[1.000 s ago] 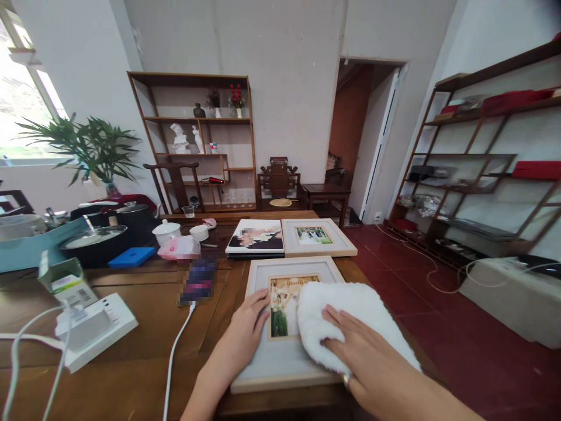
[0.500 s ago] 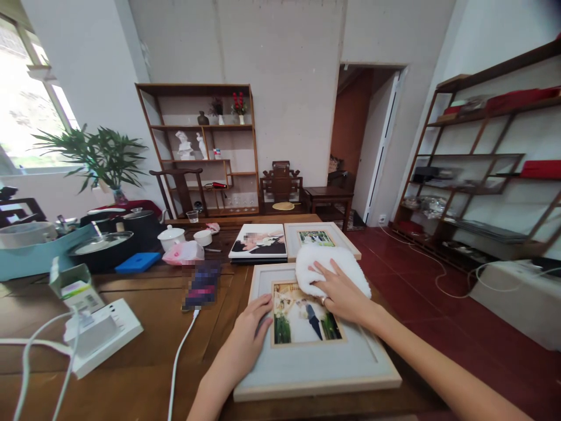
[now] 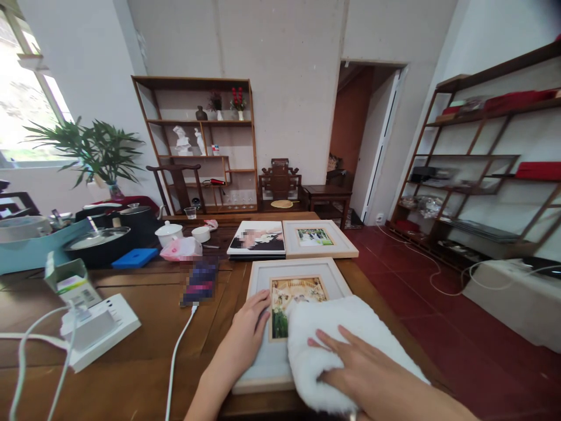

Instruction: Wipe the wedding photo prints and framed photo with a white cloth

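Note:
A framed picture (image 3: 260,374) in pale wood with a wide light mount lies flat on the table. My left hand (image 3: 249,327) rests along its left side, fingers stretched out on the mount beside the small photo (image 3: 279,316). Over the lower right of the frame, my right hand (image 3: 350,362) presses on a thick white fluffy cloth (image 3: 324,321), with a fold of it gripped near the thumb. The cloth hides part of the photo and the frame's lower right corner.
Behind lie another framed picture (image 3: 346,242) and a stack of photo panels (image 3: 263,234). On the left are a phone (image 3: 201,280) with a white cable, a white power strip (image 3: 107,330), a blue box (image 3: 135,258) and a lidded white bowl (image 3: 169,233). The table's right edge drops to red floor.
My right hand has drawn the white cloth from the frame's upper right toward me, down to its lower right. My left hand has stayed at the left side.

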### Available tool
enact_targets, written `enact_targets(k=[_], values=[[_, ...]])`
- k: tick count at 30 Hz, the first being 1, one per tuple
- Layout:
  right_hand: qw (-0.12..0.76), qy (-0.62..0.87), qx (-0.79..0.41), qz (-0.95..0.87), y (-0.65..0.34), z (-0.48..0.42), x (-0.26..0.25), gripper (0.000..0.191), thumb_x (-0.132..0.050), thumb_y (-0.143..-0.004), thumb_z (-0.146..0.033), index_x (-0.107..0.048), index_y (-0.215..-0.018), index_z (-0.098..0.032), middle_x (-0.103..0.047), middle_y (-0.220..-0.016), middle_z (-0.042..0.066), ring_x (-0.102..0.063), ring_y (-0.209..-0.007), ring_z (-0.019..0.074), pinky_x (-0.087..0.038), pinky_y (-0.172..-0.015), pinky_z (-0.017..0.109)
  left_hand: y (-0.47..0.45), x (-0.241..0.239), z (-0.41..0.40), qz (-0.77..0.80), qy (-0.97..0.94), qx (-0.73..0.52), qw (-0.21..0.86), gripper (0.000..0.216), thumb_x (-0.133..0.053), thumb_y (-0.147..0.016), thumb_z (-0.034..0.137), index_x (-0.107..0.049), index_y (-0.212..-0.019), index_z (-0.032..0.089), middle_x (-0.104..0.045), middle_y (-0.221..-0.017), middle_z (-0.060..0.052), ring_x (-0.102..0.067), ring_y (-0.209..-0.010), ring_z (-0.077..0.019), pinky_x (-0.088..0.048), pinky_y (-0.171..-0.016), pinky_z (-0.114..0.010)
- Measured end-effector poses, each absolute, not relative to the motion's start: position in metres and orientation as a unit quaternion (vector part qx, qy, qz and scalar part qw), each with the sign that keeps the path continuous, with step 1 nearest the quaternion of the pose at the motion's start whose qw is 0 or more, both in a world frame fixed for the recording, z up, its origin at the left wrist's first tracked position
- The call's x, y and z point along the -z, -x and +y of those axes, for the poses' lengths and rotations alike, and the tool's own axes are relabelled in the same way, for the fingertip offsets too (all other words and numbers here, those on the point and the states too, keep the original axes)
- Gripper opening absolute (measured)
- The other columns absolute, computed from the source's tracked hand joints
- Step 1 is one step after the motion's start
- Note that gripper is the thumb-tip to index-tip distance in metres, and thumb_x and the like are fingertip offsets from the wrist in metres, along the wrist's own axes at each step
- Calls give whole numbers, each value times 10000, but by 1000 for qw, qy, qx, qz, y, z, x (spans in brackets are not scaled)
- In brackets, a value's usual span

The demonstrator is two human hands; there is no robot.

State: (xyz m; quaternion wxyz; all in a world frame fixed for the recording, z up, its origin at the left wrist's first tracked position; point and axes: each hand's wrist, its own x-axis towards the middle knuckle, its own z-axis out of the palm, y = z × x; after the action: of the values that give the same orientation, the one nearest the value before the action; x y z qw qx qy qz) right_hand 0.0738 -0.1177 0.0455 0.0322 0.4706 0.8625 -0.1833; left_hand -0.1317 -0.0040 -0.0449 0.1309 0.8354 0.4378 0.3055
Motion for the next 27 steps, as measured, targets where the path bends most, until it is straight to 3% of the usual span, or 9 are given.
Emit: enact_targets(k=[5,13,18,22,27], values=[[-78,-467,99,875,-88,-76,-8,493,-442,-636,-87,-555,-1108,-176,-345,-1371,94,-146,-1308,184,-81,-1072,414,132,42,-6,431,-839,-307,129,290,-417,-835,189,-593,-1066,187,-548,-1223,-76,-492,-1144,-201,-376,-991,-381],[-100,-485,-40,868,-102,11,9,435,-463,-707,-131,-524,-1138,-143,-308,-1389,108,-125,-1310,224,-72,-1052,457,133,37,-8,438,-835,-300,145,290,-423,-835,188,-588,-1073,197,-536,-1238,-67,-483,-1153,-202,-379,-988,-379],[-86,-468,21,879,-94,1,3,431,-430,-695,-86,-561,-1099,-161,-388,-1347,93,-152,-1306,223,-63,-1049,471,133,40,-6,441,-833,-298,151,298,-421,-835,182,-581,-1087,175,-527,-1247,-80,-466,-1170,-197,-359,-1005,-366],[-71,-421,131,895,-90,-52,-18,367,-392,-769,-135,-569,-1082,-208,-517,-1240,60,-226,-1286,202,-111,-1052,448,132,41,-7,438,-829,-312,152,292,-431,-829,178,-584,-1078,165,-539,-1232,-87,-477,-1158,-203,-360,-1005,-370],[-10,-416,199,887,-84,-107,-49,359,-418,-667,-55,-636,-908,-209,-568,-1177,51,-388,-1202,197,-223,-1026,350,131,41,-7,443,-830,-302,153,307,-415,-836,166,-574,-1098,146,-529,-1241,-97,-467,-1166,-204,-347,-1012,-379]])
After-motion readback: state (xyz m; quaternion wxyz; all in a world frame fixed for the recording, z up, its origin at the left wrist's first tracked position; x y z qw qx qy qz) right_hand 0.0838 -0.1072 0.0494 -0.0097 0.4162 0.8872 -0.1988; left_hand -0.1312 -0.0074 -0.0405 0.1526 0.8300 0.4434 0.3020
